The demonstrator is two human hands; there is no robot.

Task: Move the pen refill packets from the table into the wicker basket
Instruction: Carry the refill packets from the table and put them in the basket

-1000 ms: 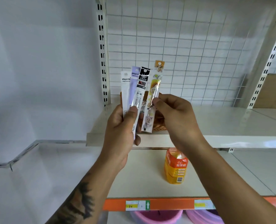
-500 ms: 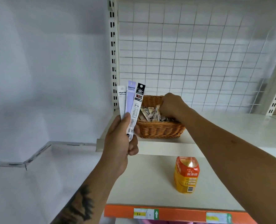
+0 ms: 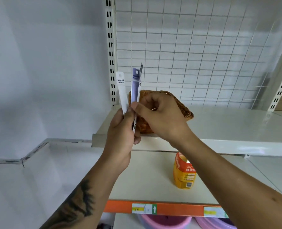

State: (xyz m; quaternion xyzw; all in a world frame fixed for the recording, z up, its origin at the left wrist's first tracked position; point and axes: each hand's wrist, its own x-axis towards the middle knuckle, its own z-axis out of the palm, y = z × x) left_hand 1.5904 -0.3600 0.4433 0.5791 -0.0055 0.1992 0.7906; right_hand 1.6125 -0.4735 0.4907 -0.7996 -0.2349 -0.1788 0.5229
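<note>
My left hand (image 3: 120,129) holds three pen refill packets upright in a fan: a white packet (image 3: 121,90), a lilac packet (image 3: 135,86) and a dark packet (image 3: 141,68) seen edge-on behind it. My right hand (image 3: 160,116) has its thumb and forefinger pinched on the right-hand packets, just above my left thumb. The wicker basket (image 3: 184,109) stands on the upper white shelf (image 3: 219,126) right behind both hands, and they hide most of it and its contents.
An orange juice carton (image 3: 184,172) stands on the lower shelf (image 3: 146,176), under my right forearm. That shelf has an orange front strip with price labels. Pink plastic tubs (image 3: 163,222) sit below. A wire grid backs the shelving and a slotted upright (image 3: 110,52) stands at left.
My right hand has come out of the basket, back to the packets in my left hand, and now pinches them. The patterned packet it carried a second ago is gone from view.
</note>
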